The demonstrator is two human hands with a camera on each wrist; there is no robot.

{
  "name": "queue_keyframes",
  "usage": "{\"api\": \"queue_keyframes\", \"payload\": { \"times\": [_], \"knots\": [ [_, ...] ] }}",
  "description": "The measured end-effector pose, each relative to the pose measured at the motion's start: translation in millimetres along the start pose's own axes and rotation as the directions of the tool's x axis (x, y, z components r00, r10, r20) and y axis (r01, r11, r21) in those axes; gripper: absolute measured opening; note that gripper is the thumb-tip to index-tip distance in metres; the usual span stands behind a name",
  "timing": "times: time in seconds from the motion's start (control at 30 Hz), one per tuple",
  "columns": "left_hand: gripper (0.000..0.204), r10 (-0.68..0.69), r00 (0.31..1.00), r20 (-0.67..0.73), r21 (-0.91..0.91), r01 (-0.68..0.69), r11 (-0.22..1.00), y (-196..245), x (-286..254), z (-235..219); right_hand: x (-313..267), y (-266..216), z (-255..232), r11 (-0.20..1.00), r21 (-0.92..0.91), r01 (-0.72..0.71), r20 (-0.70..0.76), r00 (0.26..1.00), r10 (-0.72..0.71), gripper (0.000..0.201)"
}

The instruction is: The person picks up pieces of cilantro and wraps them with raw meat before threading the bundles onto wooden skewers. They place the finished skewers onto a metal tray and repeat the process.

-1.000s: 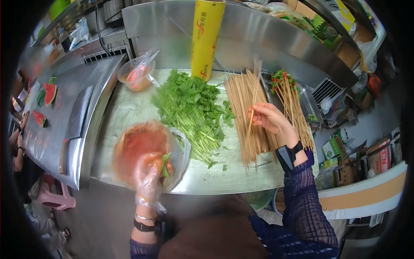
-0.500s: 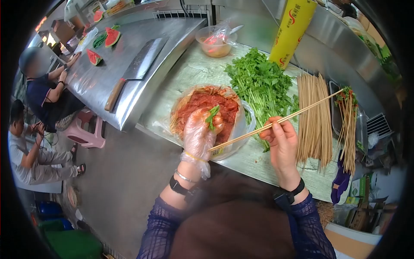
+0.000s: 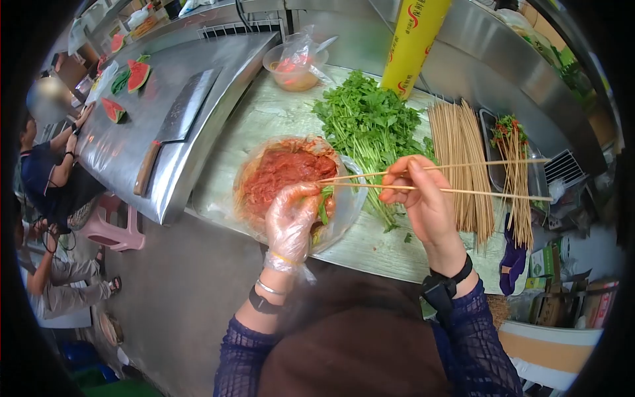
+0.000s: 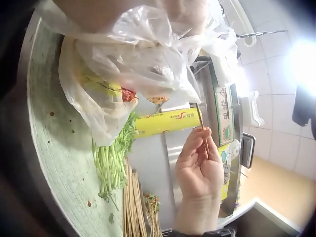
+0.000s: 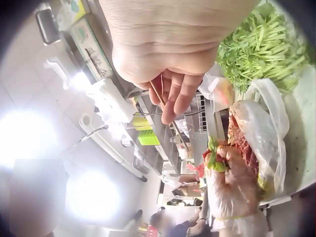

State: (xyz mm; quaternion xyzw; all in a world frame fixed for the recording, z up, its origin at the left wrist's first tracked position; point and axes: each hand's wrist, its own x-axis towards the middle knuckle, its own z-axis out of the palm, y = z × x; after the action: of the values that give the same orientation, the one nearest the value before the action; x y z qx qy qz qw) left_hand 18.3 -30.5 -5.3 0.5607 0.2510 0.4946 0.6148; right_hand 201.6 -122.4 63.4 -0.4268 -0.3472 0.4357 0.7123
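My left hand (image 3: 289, 221), in a clear plastic glove, holds a small leafy green sprig (image 3: 324, 204) over the marinated raw meat (image 3: 284, 169). Red meat shows beside the sprig between those fingers in the right wrist view. The meat lies in an open plastic bag (image 3: 360, 192). With its bare fingers my right hand (image 3: 426, 205) pinches two thin wooden skewers (image 3: 489, 192), which spread apart toward the right. Their left ends reach the gloved fingertips. In the left wrist view the bag and glove plastic (image 4: 133, 49) hide most of the left hand.
Leafy greens (image 3: 370, 119) lie behind the bag. Bundled skewers (image 3: 463, 165) are to the right, near a metal tray (image 3: 489, 126) with finished skewers (image 3: 516, 178). A yellow cling-film roll (image 3: 410, 49) stands behind. On the left metal table lies a cleaver (image 3: 182, 112); people sit beyond.
My right hand has carried the skewers from the bundle across to the left hand, and the two skewers now fan apart. The left hand keeps the sprig. The head view has turned left.
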Motion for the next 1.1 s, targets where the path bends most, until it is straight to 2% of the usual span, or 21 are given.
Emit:
{"api": "queue_keyframes", "payload": {
  "times": [0.17,0.27,0.33,0.4,0.53,0.73,0.8,0.83,0.9,1.0,1.1],
  "knots": [
    [0.011,-0.092,0.995,-0.031,-0.077,0.090,0.993,19.0,-2.3,6.1,2.9,3.2,-1.4,0.996,-0.061,-0.068,0.005,0.998,0.068,0.027],
    [0.014,-0.012,0.996,-0.083,-0.045,0.009,0.999,16.8,-0.9,11.1,3.1,2.0,-3.7,0.990,-0.113,-0.090,0.006,0.996,0.091,0.028],
    [0.018,0.017,1.000,0.003,0.089,-0.017,0.996,9.8,-1.0,4.9,4.2,-2.0,-4.3,0.985,-0.148,-0.086,0.004,0.996,0.088,0.028],
    [0.021,-0.006,0.999,0.044,0.148,-0.001,0.989,7.1,-1.3,2.5,4.9,-6.4,-2.1,0.979,-0.185,-0.087,0.003,0.996,0.089,0.028],
    [0.023,-0.091,0.995,0.049,0.126,0.085,0.988,15.6,-1.0,3.3,4.7,-10.2,3.0,0.960,-0.273,-0.068,0.000,0.998,0.070,0.028],
    [0.023,-0.183,0.982,0.050,-0.269,0.190,0.944,7.3,2.7,-2.3,-2.5,-17.0,17.8,0.936,-0.351,0.020,0.046,0.999,-0.004,0.030],
    [0.023,-0.212,0.976,0.046,-0.181,0.217,0.959,8.9,4.0,-4.6,-3.9,-17.4,20.4,0.924,-0.381,0.046,0.068,0.997,-0.021,0.029],
    [0.023,-0.234,0.971,0.048,-0.054,0.237,0.970,12.1,4.7,-6.6,-4.3,-18.0,22.2,0.918,-0.394,0.046,0.071,0.997,-0.020,0.029],
    [0.023,-0.254,0.965,0.061,-0.039,0.257,0.966,12.8,4.9,-9.0,-4.3,-17.8,23.7,0.919,-0.393,0.043,0.072,0.997,-0.016,0.028],
    [0.025,-0.238,0.966,0.102,-0.317,0.259,0.912,5.4,5.3,-11.7,-3.3,-13.5,21.8,0.942,-0.332,0.039,0.060,0.998,-0.021,0.028],
    [0.027,-0.225,0.964,0.145,-0.499,0.267,0.825,-1.7,6.9,-18.6,-4.5,-1.0,19.7,0.972,-0.226,0.063,0.024,0.998,-0.060,0.029]
  ]
}}
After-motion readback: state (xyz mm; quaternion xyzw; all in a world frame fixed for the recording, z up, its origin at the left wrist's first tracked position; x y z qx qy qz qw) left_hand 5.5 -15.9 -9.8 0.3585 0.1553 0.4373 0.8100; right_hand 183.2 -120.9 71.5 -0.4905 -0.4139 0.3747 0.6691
